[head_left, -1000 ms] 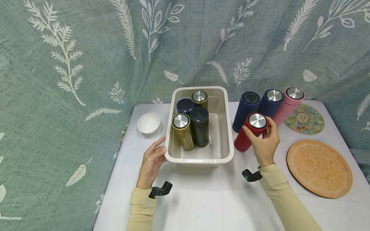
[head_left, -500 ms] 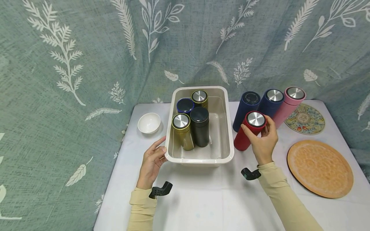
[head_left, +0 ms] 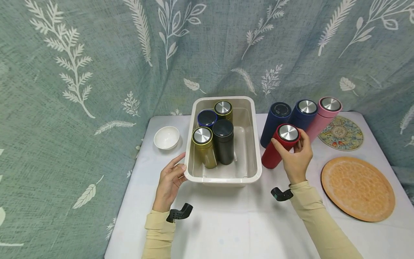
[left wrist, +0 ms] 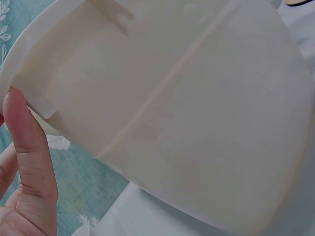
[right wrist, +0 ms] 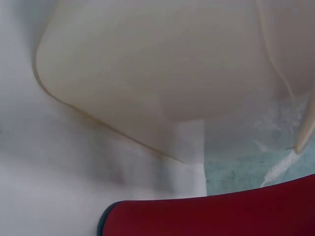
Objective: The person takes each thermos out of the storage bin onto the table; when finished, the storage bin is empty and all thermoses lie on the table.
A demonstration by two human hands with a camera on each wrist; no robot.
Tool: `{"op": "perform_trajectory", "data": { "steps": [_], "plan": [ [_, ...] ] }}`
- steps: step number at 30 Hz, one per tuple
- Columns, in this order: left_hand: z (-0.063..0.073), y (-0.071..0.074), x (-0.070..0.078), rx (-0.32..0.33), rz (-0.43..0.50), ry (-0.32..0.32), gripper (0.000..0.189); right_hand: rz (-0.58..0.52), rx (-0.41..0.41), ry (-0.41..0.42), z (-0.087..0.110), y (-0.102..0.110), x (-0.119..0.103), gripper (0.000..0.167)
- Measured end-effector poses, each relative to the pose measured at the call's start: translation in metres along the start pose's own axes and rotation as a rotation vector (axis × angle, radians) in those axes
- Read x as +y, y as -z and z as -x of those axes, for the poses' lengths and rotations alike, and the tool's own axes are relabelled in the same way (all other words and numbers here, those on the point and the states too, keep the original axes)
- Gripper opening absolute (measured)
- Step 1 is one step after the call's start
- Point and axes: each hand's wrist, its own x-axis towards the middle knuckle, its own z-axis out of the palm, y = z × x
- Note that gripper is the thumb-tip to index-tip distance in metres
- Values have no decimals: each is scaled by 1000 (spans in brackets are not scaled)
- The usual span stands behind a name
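My right hand [head_left: 297,160] grips a red thermos [head_left: 275,154] with a silver-topped lid, thumb on its near left side. The thermos is right of a cream plastic bin [head_left: 255,144]; whether its base touches the table cannot be told. In the right wrist view the red thermos [right wrist: 211,216] crosses the bottom edge, beside the bin wall [right wrist: 128,73]. My left hand [head_left: 169,181] holds the bin's near left corner, its thumb [left wrist: 29,142] just under the rim in the left wrist view. Inside the bin stand a gold thermos [head_left: 207,154], a black one [head_left: 224,147], a blue-rimmed one [head_left: 207,118] and another gold-rimmed one [head_left: 224,108].
Behind the red thermos stand two navy thermoses [head_left: 271,124] and a pink one [head_left: 318,122]. A patterned round mat [head_left: 343,135] and a tan round board [head_left: 359,189] lie at right. A white bowl [head_left: 166,138] sits left of the bin on the white tabletop [head_left: 220,223].
My right hand and the red thermos have shifted very slightly, the lid a touch away from me. The left hand and the bin have stayed where they were.
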Motion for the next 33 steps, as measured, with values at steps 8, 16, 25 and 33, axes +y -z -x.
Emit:
{"op": "perform_trajectory", "data": {
  "steps": [8, 16, 25, 33],
  "plan": [
    [1, 1, 1, -1, 5, -2, 56, 18, 60, 5, -14, 18, -3, 68],
    [1, 0, 1, 2, -6, -1, 56, 41, 189, -2, -35, 49, -1, 70],
    [1, -1, 2, 4, 1, -2, 55, 1, 334, -49, -47, 72, -16, 70],
    [2, 0, 1, 7, 2, -4, 55, -107, 387, -3, -56, 83, -11, 65]
  ]
}}
